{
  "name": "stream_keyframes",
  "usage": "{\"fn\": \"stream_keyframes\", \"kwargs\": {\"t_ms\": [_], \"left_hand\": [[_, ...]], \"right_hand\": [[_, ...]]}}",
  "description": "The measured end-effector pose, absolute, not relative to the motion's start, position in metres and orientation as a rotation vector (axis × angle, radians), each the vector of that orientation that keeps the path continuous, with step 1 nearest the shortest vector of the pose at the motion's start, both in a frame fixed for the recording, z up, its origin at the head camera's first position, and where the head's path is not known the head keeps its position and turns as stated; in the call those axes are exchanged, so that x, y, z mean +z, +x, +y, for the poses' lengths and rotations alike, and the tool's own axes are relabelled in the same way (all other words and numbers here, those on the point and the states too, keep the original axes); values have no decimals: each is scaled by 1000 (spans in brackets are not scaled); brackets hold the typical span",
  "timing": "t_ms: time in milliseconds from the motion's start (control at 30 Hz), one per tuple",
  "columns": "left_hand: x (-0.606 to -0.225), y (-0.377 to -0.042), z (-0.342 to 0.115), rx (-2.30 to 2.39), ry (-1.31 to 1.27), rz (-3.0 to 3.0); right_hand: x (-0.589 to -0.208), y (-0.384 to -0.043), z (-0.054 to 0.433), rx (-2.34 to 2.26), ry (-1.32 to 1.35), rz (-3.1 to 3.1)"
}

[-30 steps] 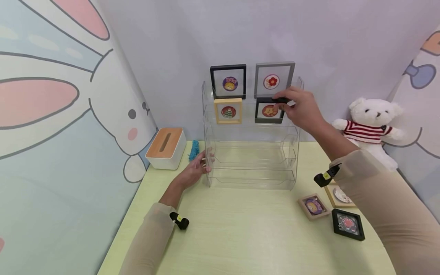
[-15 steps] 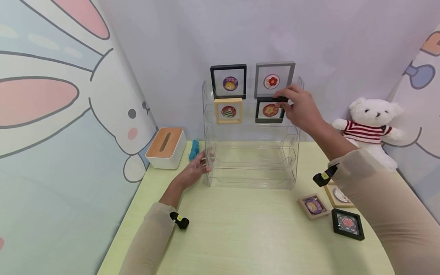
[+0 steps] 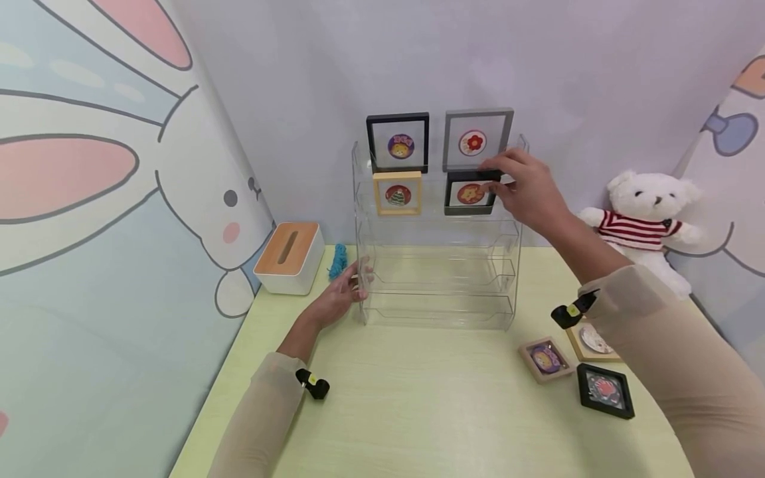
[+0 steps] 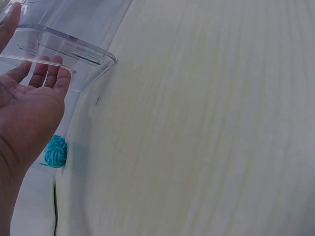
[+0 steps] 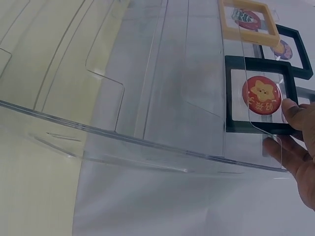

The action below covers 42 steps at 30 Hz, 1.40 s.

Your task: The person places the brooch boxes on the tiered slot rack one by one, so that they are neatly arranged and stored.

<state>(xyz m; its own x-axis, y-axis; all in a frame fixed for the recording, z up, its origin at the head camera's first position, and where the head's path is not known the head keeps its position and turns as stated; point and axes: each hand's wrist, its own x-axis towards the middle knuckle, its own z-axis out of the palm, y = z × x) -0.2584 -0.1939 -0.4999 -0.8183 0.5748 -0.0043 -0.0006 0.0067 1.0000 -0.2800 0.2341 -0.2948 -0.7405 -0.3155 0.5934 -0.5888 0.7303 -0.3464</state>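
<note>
A clear tiered acrylic rack [image 3: 439,302] stands on the table. My left hand [image 3: 337,300] holds its left side low down; in the left wrist view the fingers [image 4: 51,76] lie against the clear plastic. At the rack's upper right, my right hand [image 3: 526,189] pinches the right side of a small black frame [image 5: 260,59] with a red star badge, thumb in front and fingers behind. The frame stands on the second tier. Left of it is a yellow frame [image 3: 397,211] with a tree badge. Above stand a black frame [image 3: 372,143] and a grey frame [image 3: 448,143].
Three more frames lie on the table at the right: a light brown frame [image 3: 532,364], a yellow wooden frame [image 3: 576,342] and a black frame [image 3: 605,408]. A white teddy bear [image 3: 642,229] sits behind them. A tissue box [image 3: 287,255] and a blue string bundle [image 3: 338,260] stand left.
The star badge frame has tilted slightly in my right hand, its top edge now showing broader. My right wrist has shifted a little to the right. The left hand stays put.
</note>
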Motion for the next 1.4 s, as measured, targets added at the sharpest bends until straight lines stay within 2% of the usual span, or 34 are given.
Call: {"fn": "stream_keyframes", "kwargs": {"t_ms": [467,700,1067,1400], "left_hand": [[-501,-258,-194,1867,575,1874],[-502,-258,-194,1876,571,1861],[-502,-257,-195,1895,571,1839],[-502,-257,-196,1887,595,1849]], "right_hand": [[-291,-257,263,741,806,-2159],[-298,-240,296,721,684,-2221],[-337,-213,358,675,502,-2492],[-389,-196,402,684,466,-2611]]}}
